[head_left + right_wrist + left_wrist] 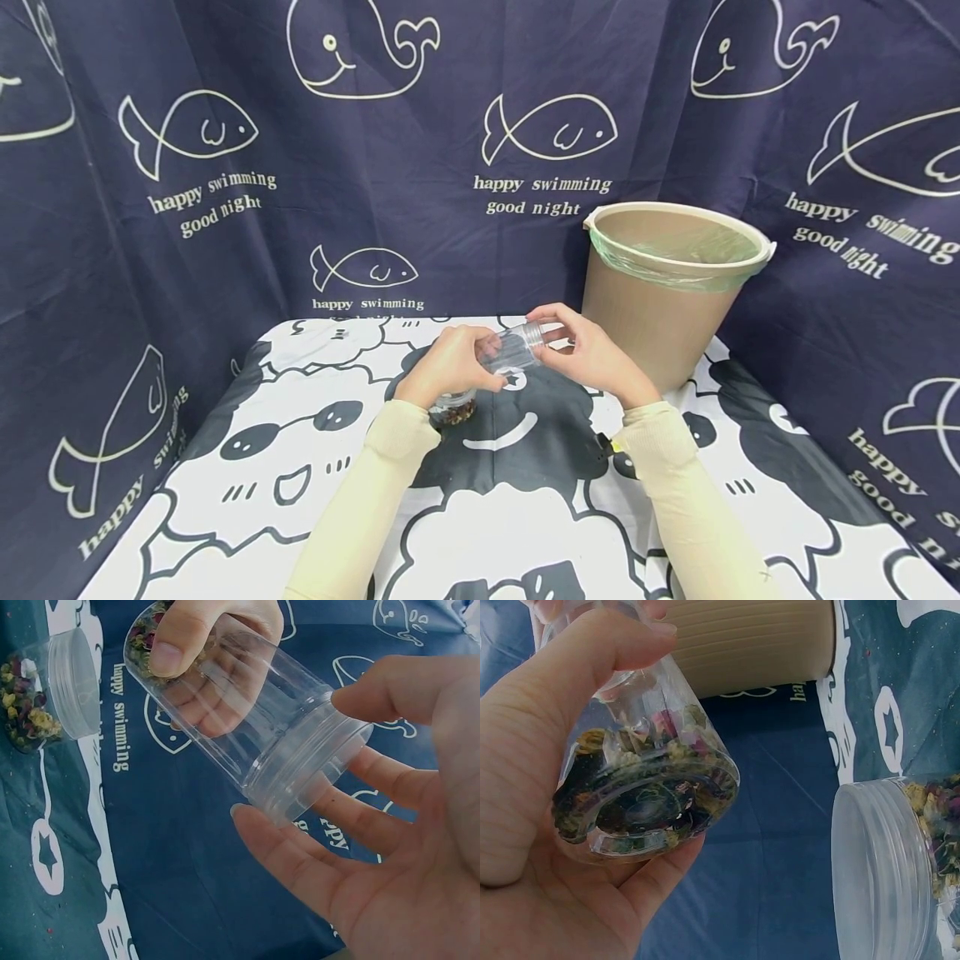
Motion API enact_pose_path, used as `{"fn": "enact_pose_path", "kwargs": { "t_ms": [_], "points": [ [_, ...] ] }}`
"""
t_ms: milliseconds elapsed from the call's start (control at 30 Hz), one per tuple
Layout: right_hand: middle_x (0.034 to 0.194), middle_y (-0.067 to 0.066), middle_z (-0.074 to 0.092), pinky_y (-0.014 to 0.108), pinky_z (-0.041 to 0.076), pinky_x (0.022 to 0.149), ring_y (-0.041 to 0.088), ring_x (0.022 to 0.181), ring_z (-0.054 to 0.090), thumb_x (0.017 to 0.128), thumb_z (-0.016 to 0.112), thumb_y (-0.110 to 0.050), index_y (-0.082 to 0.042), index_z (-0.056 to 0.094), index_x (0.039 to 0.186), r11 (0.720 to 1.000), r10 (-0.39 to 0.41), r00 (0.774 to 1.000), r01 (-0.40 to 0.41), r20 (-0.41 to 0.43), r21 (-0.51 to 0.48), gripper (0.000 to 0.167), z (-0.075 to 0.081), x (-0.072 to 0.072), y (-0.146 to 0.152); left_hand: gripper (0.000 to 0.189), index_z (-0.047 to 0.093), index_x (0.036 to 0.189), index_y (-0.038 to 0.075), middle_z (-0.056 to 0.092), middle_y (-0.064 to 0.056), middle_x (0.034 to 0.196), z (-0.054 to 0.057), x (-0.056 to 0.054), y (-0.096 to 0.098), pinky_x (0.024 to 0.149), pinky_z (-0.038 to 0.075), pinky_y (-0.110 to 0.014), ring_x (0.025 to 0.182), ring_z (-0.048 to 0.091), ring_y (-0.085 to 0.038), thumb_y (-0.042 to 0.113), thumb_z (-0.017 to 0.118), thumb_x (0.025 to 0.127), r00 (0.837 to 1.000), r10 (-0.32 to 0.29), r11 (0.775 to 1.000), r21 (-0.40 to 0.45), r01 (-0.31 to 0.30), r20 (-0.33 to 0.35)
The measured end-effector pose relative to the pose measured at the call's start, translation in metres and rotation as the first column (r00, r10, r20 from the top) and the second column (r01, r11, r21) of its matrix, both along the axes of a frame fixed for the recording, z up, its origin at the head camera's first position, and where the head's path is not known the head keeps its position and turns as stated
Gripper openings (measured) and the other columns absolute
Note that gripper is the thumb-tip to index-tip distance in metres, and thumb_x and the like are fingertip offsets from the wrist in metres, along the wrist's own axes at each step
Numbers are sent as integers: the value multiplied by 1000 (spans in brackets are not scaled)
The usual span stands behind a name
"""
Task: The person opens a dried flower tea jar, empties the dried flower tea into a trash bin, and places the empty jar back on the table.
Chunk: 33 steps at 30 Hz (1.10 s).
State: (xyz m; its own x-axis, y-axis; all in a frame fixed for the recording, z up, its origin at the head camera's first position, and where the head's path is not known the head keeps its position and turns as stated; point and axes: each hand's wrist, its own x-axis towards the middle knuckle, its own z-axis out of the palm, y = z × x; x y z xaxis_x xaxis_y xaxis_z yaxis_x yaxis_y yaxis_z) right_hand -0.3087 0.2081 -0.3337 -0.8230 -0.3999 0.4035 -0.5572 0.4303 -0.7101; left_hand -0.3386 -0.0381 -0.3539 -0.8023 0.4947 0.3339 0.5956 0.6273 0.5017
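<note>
Tilted above the table, a clear plastic jar has dried flowers in its base end. My left hand grips it round the body, thumb on one side and fingers on the other. At the opposite end sits a clear ridged screw lid. My right hand holds this lid between thumb and spread fingers. A second clear jar stands on the table below my left hand, its frosted lid on and dried flowers inside.
A beige bin with a green liner bag stands at the back right. A cartoon-print cloth covers the table. Navy fish-print curtains hang at the back and sides. A small black and yellow object lies by my right sleeve.
</note>
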Motion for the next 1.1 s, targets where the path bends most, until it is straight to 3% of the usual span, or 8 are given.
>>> {"fn": "enact_pose_path", "kwargs": {
  "t_ms": [167,1100],
  "points": [
    [126,7,67,29,60,82,31,112,69,87,74,-1,-11,60,131,1000,17,1000,-17,11,-16,48,0,0,-1,46,75,106,16,75,5,91,-1,0,0,81,56,-28,83,69,-9,29,93,65,1000,3,1000,0,-3,18],
    [123,17,65,31,61,77,36,112,67,81,71,15,-6,59,126,990,103,995,-103,-1,-93,51,-1,-1,0,49,76,110,11,76,4,92,1,0,1,81,57,-29,84,69,-9,25,91,65,999,-14,1000,13,14,33]
  ]
}}
